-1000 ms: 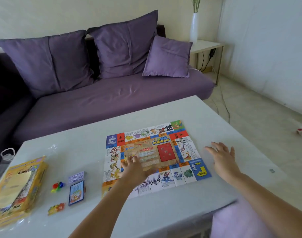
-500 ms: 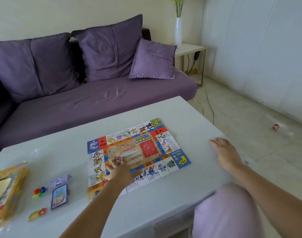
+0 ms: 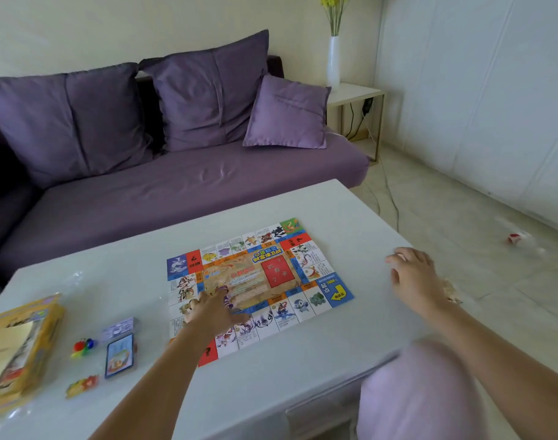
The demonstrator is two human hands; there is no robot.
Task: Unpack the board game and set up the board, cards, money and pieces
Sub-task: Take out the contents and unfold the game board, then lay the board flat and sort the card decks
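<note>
The colourful game board (image 3: 271, 274) lies unfolded and flat in the middle of the white table (image 3: 271, 392). My left hand (image 3: 215, 312) rests on the board's near-left part with fingers spread; a small purple striped thing sits at its fingertips. My right hand (image 3: 414, 277) lies on the table to the right of the board, fingers relaxed, holding nothing. At the left are the yellow game box (image 3: 17, 350), a blue card deck (image 3: 119, 355), a pale money bundle (image 3: 119, 327), a cluster of coloured pieces (image 3: 82, 347) and a small yellow-red packet (image 3: 82, 385).
A purple sofa (image 3: 176, 198) with three cushions runs behind the table. A side table with a white vase (image 3: 333, 61) stands at the back right, with cables trailing over the tiled floor. Bits of wrapping (image 3: 517, 238) lie on the floor. My knee (image 3: 414, 392) is at the table's near edge.
The view has swung to the right, so the box slid toward the left edge. My right hand has drifted slightly farther from the board. My left hand stays on the board.
</note>
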